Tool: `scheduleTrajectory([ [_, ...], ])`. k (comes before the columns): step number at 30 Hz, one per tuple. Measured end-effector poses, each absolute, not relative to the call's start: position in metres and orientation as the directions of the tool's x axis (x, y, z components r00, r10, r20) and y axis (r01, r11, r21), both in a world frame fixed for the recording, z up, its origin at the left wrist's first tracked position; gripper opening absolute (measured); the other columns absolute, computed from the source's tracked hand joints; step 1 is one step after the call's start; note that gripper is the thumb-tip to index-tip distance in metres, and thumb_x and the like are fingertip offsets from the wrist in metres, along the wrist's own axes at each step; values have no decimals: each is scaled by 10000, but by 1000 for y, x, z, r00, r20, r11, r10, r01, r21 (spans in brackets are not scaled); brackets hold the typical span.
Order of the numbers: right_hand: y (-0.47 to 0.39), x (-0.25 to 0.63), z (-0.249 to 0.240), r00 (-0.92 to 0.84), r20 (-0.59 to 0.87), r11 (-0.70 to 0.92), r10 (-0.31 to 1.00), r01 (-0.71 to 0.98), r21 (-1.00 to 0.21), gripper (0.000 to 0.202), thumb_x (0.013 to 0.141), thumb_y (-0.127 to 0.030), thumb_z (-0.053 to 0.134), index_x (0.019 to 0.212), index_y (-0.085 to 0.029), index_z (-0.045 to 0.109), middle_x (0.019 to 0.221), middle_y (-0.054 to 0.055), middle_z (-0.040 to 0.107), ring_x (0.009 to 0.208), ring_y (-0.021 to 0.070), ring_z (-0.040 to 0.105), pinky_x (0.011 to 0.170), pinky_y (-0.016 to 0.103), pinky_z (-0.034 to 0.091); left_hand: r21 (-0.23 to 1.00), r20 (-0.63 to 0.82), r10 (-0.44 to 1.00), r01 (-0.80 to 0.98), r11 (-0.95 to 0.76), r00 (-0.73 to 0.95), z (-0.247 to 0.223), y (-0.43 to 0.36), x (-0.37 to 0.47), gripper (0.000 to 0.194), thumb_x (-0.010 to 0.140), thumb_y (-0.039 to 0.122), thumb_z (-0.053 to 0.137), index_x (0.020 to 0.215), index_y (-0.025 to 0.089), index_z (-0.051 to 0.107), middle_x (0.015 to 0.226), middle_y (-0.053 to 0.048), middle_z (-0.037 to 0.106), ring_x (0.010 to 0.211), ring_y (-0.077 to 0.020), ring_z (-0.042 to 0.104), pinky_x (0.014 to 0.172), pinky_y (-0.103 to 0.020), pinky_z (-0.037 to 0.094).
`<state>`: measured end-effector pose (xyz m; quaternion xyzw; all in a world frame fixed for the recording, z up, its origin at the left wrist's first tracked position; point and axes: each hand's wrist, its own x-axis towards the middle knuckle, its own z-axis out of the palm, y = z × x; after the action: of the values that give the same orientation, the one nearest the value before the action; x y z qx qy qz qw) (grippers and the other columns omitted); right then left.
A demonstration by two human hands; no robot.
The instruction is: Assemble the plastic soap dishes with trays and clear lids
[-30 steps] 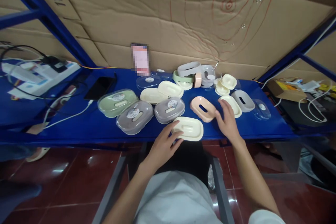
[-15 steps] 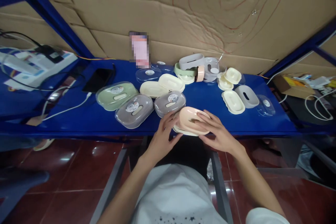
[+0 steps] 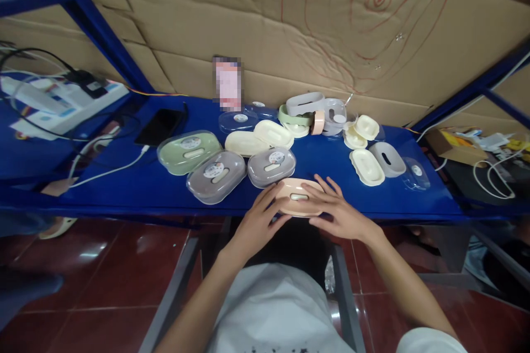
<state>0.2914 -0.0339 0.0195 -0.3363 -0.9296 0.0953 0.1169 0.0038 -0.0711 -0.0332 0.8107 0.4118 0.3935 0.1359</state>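
Observation:
A peach soap dish (image 3: 298, 190) with a slot in its middle lies at the front edge of the blue table. My left hand (image 3: 263, 212) grips its left end, fingertips on the top and thumb at the near side. From the right, my right hand (image 3: 342, 210) holds it too, its fingers laid across the top and its thumb low on the near edge. A cream piece shows through the slot. Just beyond my left hand are two grey soap dishes (image 3: 217, 177) under clear lids, and a green soap dish (image 3: 189, 150), also lidded.
Cream trays (image 3: 273, 135) lie behind the lidded dishes. Grey and green shells (image 3: 305, 103) are piled at the back. To the right are a cream tray (image 3: 366, 166), a grey shell (image 3: 387, 159) and a clear lid (image 3: 416, 174). A black phone (image 3: 160, 127) with a white cable lies left.
The peach piece, earlier tilted above a cream tray, now sits down level over it, and cream shows in its slot. Both hands have stayed on it.

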Motion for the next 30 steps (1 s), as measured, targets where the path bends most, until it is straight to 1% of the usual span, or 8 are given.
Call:
scheduleTrajectory([
  [6,73,325,51,-343,507,404,791,915,-11,524,1068,-279,540,1589,-226,543,1712,145,459,1621,393,350,1259,683,302,552,554,773,559,-619,309,-35,-71,6,336,1026,230,710,1357,248,657,1610,-125,573,1504,-293,545,1217,-499,534],
  [11,152,339,71,-392,438,404,809,912,70,336,990,-185,578,1283,-177,741,1463,181,696,1448,385,565,1217,676,341,563,540,784,561,-607,306,-32,-72,5,315,1022,224,710,1332,262,676,1603,-117,577,1500,-290,550,1212,-503,537],
  [14,146,342,80,-325,547,450,771,887,-108,225,1034,-309,588,1133,-203,761,1290,148,779,1282,346,686,1141,577,469,562,530,788,566,-603,313,-32,-72,5,310,1028,234,706,1334,265,669,1602,-116,576,1494,-296,553,1207,-509,541],
  [18,83,336,71,-35,704,495,710,736,-463,325,1023,-500,666,1221,-246,707,1178,95,784,1108,287,746,1041,489,565,544,554,779,580,-606,295,-34,-71,7,311,1036,249,699,1343,258,649,1603,-121,572,1474,-306,566,1201,-511,541],
  [20,43,327,56,140,644,485,752,545,-684,384,1018,-527,677,1311,-278,668,1131,60,768,971,244,762,966,463,604,549,545,788,589,-593,285,-34,-70,8,350,1031,255,709,1372,259,630,1591,-120,581,1456,-302,578,1203,-501,537],
  [23,-10,310,29,253,356,297,900,243,-923,449,1037,-558,636,1417,-319,632,1072,32,750,776,194,738,797,411,631,568,511,812,597,-566,284,-33,-69,10,458,1028,281,718,1463,274,572,1568,-119,599,1456,-295,579,1220,-489,518],
  [26,-41,299,7,211,146,100,967,215,-972,531,1021,-591,645,1460,-293,638,1100,57,771,737,184,719,742,384,623,570,493,825,613,-547,277,-33,-68,10,532,1040,323,701,1539,293,518,1605,-131,559,1487,-301,561,1217,-479,519],
  [30,-52,291,-10,188,147,66,971,383,-921,594,1030,-638,592,1473,-247,653,1226,116,789,930,243,755,884,444,645,578,477,836,618,-532,273,-35,-68,10,636,1044,362,695,1619,306,429,1627,-140,531,1505,-299,547,1223,-464,512],
])
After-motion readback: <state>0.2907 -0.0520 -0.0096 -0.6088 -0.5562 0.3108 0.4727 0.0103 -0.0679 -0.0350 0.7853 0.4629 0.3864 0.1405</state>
